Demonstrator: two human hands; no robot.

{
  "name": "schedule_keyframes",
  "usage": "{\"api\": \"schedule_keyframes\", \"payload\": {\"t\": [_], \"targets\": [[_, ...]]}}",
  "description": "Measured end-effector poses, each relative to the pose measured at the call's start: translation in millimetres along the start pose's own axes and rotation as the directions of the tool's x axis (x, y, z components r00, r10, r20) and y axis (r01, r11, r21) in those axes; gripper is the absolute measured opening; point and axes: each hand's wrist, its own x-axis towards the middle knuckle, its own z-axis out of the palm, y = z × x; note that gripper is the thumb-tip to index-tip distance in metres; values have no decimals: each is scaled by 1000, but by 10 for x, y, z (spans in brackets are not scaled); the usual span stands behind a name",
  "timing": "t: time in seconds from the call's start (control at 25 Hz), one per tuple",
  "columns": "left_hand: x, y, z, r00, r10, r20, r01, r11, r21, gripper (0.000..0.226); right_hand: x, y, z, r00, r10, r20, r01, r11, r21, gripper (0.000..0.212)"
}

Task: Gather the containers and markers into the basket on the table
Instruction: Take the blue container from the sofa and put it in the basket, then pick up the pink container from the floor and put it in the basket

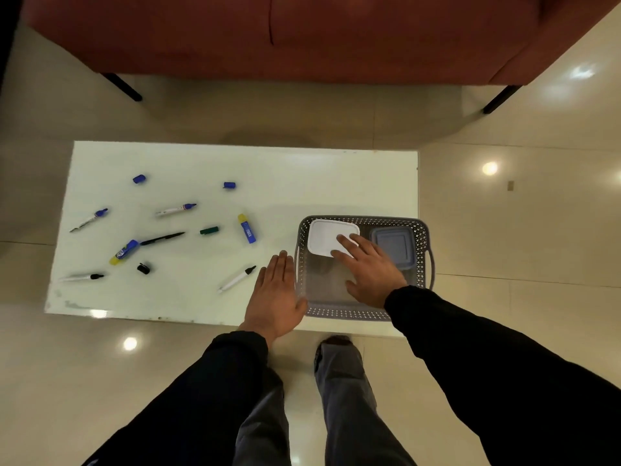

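Observation:
A grey perforated basket [421, 230] stands at the table's right end. Inside it lie a white-lidded container [327, 235] and a blue-grey-lidded container [393, 242]. My right hand [369, 267] hovers flat inside the basket, fingertips touching the white container's near corner, fingers apart. My left hand [277, 294] lies flat beside the basket's left wall, holding nothing. Several markers lie scattered on the white table [302, 176]: a black-tipped one [237, 279], a blue-tipped one [176, 209], another blue one [90, 219], a black pen [162, 238] and one at the left edge [82, 276].
Two blue-and-yellow glue tubes [247, 228] [125, 252] and loose caps, blue [139, 178] [229, 185], green [209, 230] and black [143, 268], lie among the markers. A red sofa [302, 35] stands beyond the table. My legs are at the table's near edge on glossy tiles.

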Motion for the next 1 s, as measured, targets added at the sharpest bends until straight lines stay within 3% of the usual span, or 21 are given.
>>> {"api": "schedule_keyframes", "payload": {"t": [0.24, 0.48, 0.72, 1.0], "targets": [[-1042, -175, -514, 994, 67, -85, -69, 997, -23, 85, -893, -1265, -467, 983, 173, -55, -169, 983, 77, 73], [-2220, -1229, -529, 993, 48, -112, -51, 998, -28, 84, -1127, -2787, -315, 971, 230, -68, -227, 973, 47, 75], [-3284, -2688, -252, 957, -220, -190, 182, 962, -202, 85, -501, -4461, 10, 998, -57, 19, 58, 993, -98, 75], [-4142, -4340, 32, 789, -596, -150, 489, 756, -435, 85, 681, -6277, 103, 927, -348, 142, 369, 914, -169, 74]]}}
